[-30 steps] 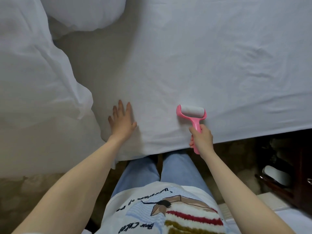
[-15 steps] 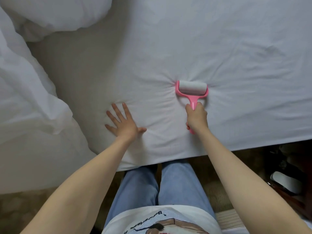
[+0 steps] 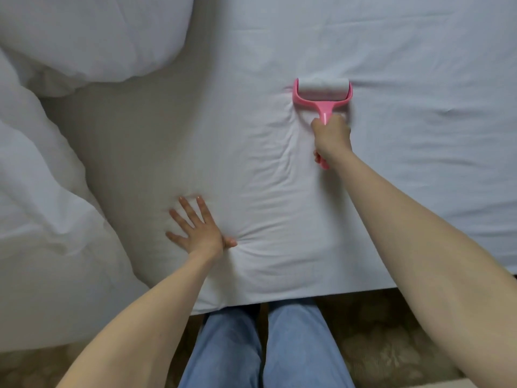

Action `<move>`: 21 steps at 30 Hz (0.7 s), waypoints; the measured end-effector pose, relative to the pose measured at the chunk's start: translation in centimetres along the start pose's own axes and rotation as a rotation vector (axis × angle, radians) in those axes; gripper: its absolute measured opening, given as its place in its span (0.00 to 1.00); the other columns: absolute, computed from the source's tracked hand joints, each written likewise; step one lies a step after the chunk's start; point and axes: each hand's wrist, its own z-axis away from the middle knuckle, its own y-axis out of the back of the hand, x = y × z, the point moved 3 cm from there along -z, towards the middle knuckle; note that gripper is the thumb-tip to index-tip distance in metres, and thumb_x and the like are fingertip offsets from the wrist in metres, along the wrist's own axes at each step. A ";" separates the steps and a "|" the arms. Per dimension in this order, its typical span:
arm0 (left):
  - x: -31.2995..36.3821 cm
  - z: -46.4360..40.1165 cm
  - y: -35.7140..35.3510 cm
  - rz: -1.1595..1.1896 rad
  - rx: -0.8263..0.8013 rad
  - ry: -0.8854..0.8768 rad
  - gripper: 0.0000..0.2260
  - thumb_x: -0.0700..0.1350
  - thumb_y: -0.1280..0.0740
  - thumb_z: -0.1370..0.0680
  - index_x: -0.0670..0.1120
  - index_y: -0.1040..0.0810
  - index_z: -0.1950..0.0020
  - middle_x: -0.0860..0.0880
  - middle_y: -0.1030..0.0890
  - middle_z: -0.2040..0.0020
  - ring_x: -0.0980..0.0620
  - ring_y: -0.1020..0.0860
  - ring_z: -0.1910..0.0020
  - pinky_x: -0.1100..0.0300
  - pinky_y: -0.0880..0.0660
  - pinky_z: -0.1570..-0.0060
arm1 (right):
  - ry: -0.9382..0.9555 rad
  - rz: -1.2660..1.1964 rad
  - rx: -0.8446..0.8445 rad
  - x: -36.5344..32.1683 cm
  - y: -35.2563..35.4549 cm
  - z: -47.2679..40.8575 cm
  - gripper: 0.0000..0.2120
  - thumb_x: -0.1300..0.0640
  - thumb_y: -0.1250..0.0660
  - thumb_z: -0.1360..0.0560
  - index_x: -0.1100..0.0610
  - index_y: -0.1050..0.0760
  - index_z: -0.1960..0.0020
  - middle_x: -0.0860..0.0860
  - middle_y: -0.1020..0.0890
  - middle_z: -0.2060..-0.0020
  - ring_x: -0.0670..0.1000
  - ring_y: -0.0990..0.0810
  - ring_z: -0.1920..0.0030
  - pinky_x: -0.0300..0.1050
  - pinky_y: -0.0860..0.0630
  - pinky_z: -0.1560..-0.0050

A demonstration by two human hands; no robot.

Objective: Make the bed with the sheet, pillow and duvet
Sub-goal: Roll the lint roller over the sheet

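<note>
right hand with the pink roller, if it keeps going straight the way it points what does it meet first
Nothing but bare sheet: ahead of the right hand and lint roller, the way looks free to the picture's top edge.

1. A white sheet (image 3: 391, 177) lies spread flat over the bed, filling most of the view. It is smooth toward the far right, with fine creases fanning across the middle. Its near edge hangs over the side of the bed, close to the person's legs.
2. A white pillow (image 3: 92, 37), plump and rounded, rests on the sheet at the upper left corner, partly cut off by the top edge of the view.
3. A white duvet (image 3: 42, 205) lies bunched in soft, thick folds along the left side, just below the pillow, draping down over the near left edge of the bed.
</note>
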 end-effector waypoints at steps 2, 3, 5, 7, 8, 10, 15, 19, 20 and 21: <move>0.0 0.2 0.1 -0.002 -0.004 -0.003 0.64 0.66 0.27 0.36 0.48 0.79 0.30 0.41 0.81 0.32 0.33 0.73 0.30 0.29 0.57 0.33 | 0.005 -0.080 0.011 0.2 0.4 1.1 0.08 0.52 0.42 0.25 0.58 0.34 0.51 0.57 0.26 0.59 0.54 0.27 0.74 0.35 0.35 0.82; 0.0 0.2 0.1 0.001 -0.007 -0.006 0.64 0.66 0.27 0.36 0.48 0.79 0.30 0.41 0.81 0.32 0.33 0.73 0.30 0.29 0.57 0.33 | 0.010 -0.120 0.019 0.6 0.7 1.9 0.08 0.53 0.41 0.25 0.58 0.33 0.52 0.57 0.26 0.60 0.53 0.28 0.75 0.35 0.35 0.81; -0.1 0.4 0.2 -0.007 0.001 -0.011 0.64 0.66 0.27 0.36 0.48 0.79 0.30 0.42 0.81 0.32 0.34 0.73 0.29 0.29 0.57 0.33 | 0.046 -0.171 0.024 1.7 1.4 4.3 0.06 0.55 0.39 0.26 0.58 0.31 0.54 0.56 0.26 0.63 0.52 0.29 0.76 0.37 0.34 0.80; -0.1 0.6 0.4 -0.008 0.001 -0.013 0.63 0.66 0.27 0.35 0.48 0.79 0.30 0.42 0.81 0.32 0.34 0.73 0.29 0.30 0.57 0.33 | 0.085 -0.192 -0.004 3.6 1.9 7.5 0.05 0.56 0.37 0.26 0.57 0.31 0.56 0.55 0.26 0.67 0.51 0.30 0.77 0.39 0.33 0.79; -0.1 0.6 0.5 -0.005 0.001 -0.016 0.63 0.66 0.27 0.35 0.48 0.79 0.30 0.42 0.81 0.31 0.34 0.73 0.29 0.30 0.57 0.33 | 0.094 -0.199 -0.033 4.9 2.2 9.4 0.06 0.56 0.36 0.25 0.56 0.32 0.57 0.55 0.27 0.70 0.51 0.30 0.77 0.39 0.33 0.78; -0.1 0.8 0.5 -0.007 0.005 -0.022 0.63 0.66 0.27 0.35 0.48 0.79 0.30 0.42 0.81 0.31 0.34 0.73 0.29 0.30 0.57 0.32 | 0.051 -0.235 -0.133 7.7 2.1 13.0 0.07 0.55 0.37 0.23 0.55 0.32 0.57 0.54 0.27 0.72 0.51 0.30 0.78 0.40 0.33 0.79; -0.4 1.0 0.5 -0.003 0.006 -0.031 0.63 0.67 0.28 0.35 0.48 0.78 0.29 0.42 0.80 0.31 0.34 0.72 0.29 0.30 0.57 0.32 | -0.114 -0.179 -0.256 13.5 0.3 16.8 0.14 0.48 0.39 0.21 0.58 0.33 0.58 0.57 0.31 0.71 0.51 0.34 0.76 0.42 0.36 0.78; -0.5 0.9 0.5 0.003 0.017 -0.052 0.63 0.67 0.28 0.35 0.48 0.79 0.30 0.42 0.80 0.31 0.34 0.73 0.29 0.30 0.58 0.32 | -0.062 -0.096 -0.199 11.1 -1.1 13.3 0.17 0.46 0.40 0.21 0.60 0.33 0.57 0.57 0.30 0.74 0.53 0.32 0.78 0.40 0.35 0.80; -0.6 0.8 0.5 0.007 0.021 -0.057 0.63 0.67 0.28 0.35 0.49 0.79 0.30 0.42 0.80 0.31 0.34 0.73 0.29 0.30 0.59 0.33 | -0.039 -0.076 -0.190 9.8 -1.3 11.9 0.17 0.46 0.40 0.21 0.59 0.33 0.58 0.57 0.30 0.74 0.53 0.32 0.79 0.39 0.35 0.81; -0.7 0.8 0.4 0.010 0.027 -0.064 0.63 0.67 0.28 0.35 0.49 0.79 0.30 0.42 0.80 0.31 0.34 0.73 0.29 0.30 0.59 0.33 | -0.016 -0.059 -0.186 8.3 -1.5 10.4 0.17 0.45 0.41 0.21 0.59 0.33 0.57 0.57 0.29 0.74 0.53 0.31 0.79 0.39 0.35 0.81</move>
